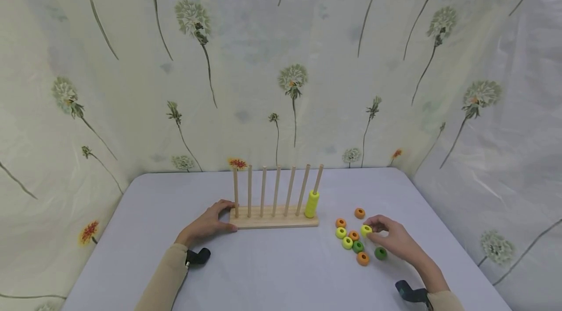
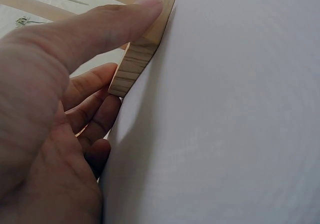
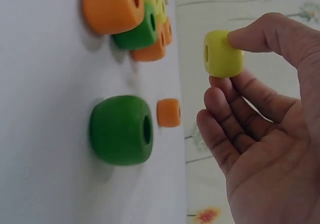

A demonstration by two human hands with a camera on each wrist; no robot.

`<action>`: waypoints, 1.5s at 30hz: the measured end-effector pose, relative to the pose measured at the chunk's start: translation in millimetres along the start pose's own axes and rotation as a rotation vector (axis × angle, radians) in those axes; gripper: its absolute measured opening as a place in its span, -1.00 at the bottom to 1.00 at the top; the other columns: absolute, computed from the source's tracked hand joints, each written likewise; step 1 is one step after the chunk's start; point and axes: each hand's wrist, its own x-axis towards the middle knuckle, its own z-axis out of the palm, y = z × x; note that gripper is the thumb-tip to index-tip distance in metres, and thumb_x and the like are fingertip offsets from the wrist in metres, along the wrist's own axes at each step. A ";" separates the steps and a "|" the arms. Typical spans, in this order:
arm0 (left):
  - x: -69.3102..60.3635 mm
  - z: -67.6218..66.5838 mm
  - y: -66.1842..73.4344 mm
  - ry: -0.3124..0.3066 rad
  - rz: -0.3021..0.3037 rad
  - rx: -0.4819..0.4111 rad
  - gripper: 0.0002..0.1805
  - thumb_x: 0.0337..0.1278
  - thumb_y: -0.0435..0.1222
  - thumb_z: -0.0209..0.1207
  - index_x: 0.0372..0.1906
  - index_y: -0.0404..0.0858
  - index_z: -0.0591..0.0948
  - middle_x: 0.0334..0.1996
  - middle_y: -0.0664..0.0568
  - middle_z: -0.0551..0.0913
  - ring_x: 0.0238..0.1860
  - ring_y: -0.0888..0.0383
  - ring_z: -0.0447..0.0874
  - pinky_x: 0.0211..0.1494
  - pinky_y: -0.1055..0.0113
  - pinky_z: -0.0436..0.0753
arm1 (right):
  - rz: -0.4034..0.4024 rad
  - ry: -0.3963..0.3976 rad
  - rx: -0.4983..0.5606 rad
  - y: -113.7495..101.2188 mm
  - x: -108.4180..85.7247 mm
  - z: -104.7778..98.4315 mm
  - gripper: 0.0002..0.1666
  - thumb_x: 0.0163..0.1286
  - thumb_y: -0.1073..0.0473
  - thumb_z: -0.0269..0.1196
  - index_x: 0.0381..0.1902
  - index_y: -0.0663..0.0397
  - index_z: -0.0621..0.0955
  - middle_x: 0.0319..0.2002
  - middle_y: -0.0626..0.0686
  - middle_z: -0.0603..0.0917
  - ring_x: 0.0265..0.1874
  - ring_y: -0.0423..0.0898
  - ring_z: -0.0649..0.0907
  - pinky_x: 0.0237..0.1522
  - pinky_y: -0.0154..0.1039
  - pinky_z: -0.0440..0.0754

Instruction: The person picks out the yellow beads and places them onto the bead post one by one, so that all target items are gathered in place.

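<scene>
A wooden base [image 1: 276, 223] carries a row of upright pegs; yellow beads [image 1: 311, 204] are stacked on the rightmost one. The left hand [image 1: 208, 224] grips the base's left end, its thumb along the front edge in the left wrist view, where the base's end grain [image 2: 132, 69] shows beside the fingers. Between thumb and fingertips the right hand [image 1: 397, 240] pinches a yellow bead [image 3: 224, 54], held above the table to the right of the loose beads. In the right wrist view a green bead [image 3: 121, 130] lies on the table below that hand.
Loose orange [image 1: 362, 258], green [image 1: 357, 246] and yellow [image 1: 341, 233] beads lie grouped right of the base. One orange bead [image 1: 360, 213] sits farther back, and a green one [image 1: 380, 253] nearer the right wrist. A flower-patterned curtain [image 1: 246, 57] stands behind the table [image 1: 263, 272].
</scene>
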 end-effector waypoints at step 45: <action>0.3 -0.9 0.7 0.006 0.013 -0.001 -0.19 -0.17 0.00 0.47 0.28 -0.11 0.45 0.31 0.03 0.37 0.46 -0.07 0.14 0.50 -0.11 0.10 | -0.253 0.183 0.040 -124.2 67.2 -47.2 -0.60 0.32 -0.07 0.29 0.01 -0.03 0.55 -0.08 0.02 0.64 -0.08 -0.03 0.59 -0.02 -0.06 0.55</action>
